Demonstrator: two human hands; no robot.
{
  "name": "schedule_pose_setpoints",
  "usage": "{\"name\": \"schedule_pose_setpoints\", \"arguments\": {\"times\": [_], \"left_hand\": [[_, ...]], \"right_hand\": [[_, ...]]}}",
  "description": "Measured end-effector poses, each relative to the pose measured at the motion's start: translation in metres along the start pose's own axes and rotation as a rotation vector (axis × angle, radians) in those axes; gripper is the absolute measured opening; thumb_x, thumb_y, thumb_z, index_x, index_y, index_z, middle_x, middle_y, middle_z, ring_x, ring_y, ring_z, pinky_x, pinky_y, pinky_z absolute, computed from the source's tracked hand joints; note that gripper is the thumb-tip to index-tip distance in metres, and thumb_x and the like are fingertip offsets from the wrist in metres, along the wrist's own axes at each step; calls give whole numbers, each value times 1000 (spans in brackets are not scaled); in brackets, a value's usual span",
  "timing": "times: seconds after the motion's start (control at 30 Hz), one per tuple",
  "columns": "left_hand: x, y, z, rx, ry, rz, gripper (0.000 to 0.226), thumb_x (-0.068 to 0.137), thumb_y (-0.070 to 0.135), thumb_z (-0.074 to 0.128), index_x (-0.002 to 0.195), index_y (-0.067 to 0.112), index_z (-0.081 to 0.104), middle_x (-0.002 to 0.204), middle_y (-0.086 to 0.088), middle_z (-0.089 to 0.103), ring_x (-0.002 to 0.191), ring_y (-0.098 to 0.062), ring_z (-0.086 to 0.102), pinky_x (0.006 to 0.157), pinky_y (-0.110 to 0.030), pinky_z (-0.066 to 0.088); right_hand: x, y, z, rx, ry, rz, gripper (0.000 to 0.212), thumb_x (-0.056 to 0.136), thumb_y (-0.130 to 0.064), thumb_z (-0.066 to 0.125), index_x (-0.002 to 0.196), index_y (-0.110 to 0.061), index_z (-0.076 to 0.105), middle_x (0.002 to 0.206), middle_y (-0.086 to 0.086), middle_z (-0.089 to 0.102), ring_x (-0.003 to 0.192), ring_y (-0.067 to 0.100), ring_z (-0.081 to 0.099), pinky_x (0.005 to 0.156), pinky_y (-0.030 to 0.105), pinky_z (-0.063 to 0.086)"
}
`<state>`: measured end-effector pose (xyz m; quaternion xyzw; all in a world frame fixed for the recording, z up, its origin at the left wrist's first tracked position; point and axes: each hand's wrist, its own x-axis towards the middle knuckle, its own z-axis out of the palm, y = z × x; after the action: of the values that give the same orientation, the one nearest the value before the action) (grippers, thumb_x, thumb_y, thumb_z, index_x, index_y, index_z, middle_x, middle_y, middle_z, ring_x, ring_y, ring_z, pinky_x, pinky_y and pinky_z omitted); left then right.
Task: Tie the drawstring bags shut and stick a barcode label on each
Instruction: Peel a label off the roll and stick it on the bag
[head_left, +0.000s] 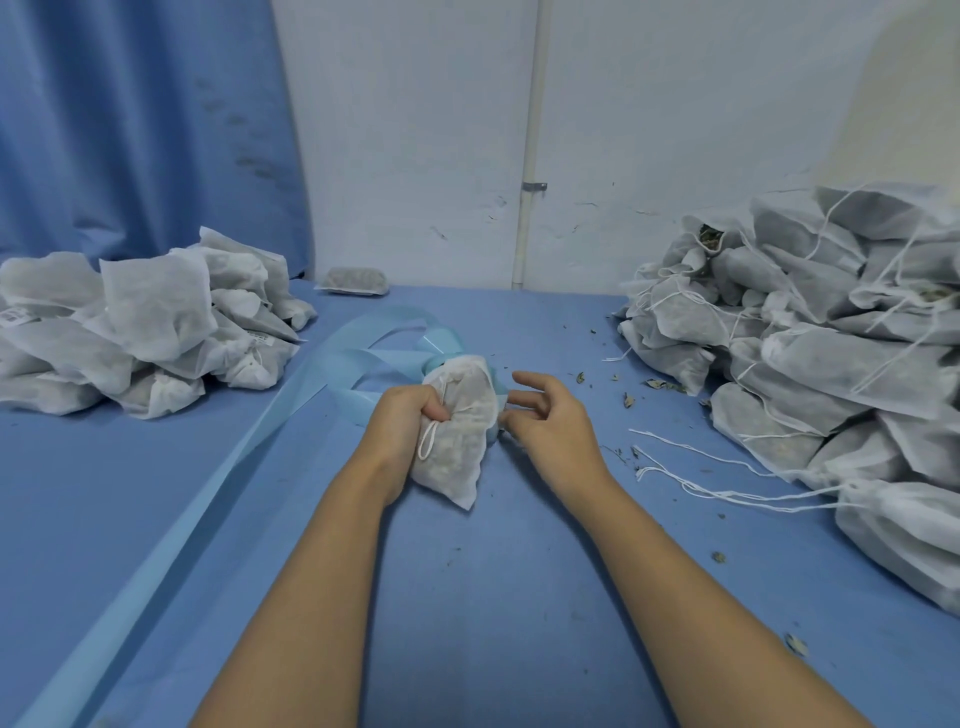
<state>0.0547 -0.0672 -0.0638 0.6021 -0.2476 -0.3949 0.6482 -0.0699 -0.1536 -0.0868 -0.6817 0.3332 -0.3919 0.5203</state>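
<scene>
Grips a filled drawstring bag (457, 447) in the left hand (402, 423) above the blue table (493, 582) — holds the right hand (548, 423) just beside it with fingers loosely apart.

white filled bag (457, 441) being held mid-table, cord (427, 444) looped | labelled bags (150, 322) being seen heaped left | untied bags (810, 338) being seen heaped right, cords (727, 493) trailing

The right pile of bags (831, 332) and the left pile (140, 322) run off the side edges. Print on the labels (15, 315) is too small to read. The bag (460, 436) hides the right hand (550, 423) at its lower fingertips, so its grip is unclear.
</scene>
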Motion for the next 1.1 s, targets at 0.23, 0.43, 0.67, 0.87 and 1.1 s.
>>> {"name": "schedule_pose_setpoints", "arguments": {"times": [0.23, 0.43, 0.67, 0.87, 1.1], "left_hand": [[-1, 1, 1, -117, -118, -34, 70, 55, 11, 45, 121, -9, 57, 110, -20, 60, 82, -28, 56, 66, -30, 46], [0, -1, 2, -103, -86, -59, 48, 70, 2, 39, 110, -6, 63, 104, -19, 61, 83, -31, 59, 74, -33, 47], [1, -2, 1, -123, -70, -30, 61, 54, 9, 48, 111, -6, 65, 107, -21, 66, 94, -33, 60, 92, -42, 45], [8, -3, -3, -42, 30, 4, 17, 70, 5, 47, 64, 9, 62, 60, -5, 61, 61, -24, 57, 67, -30, 44], [12, -3, 2, -73, 120, 114, 9, 73, 3, 50, 70, 11, 55, 66, -3, 56, 70, -23, 53, 67, -31, 40]], "right_hand": [[0, -1, -3, 48, 0, -12, 28, 82, -5, 67, 98, -28, 64, 99, -11, 69, 82, -5, 64, 72, 15, 50], [2, 0, -3, 84, 36, -6, 17, 84, -9, 68, 86, -26, 67, 84, -9, 70, 74, -4, 65, 67, 13, 50], [1, -2, -7, 244, 102, 42, 18, 93, -6, 55, 88, -14, 70, 78, -4, 71, 69, 3, 65, 62, 13, 52], [3, -6, -7, 406, 165, 125, 17, 97, -3, 43, 100, -3, 60, 90, 12, 71, 74, 14, 69, 72, 25, 58], [0, -7, -6, 281, 289, 33, 19, 94, -9, 54, 86, -17, 69, 88, -1, 69, 81, 10, 63, 72, 21, 56]]}}
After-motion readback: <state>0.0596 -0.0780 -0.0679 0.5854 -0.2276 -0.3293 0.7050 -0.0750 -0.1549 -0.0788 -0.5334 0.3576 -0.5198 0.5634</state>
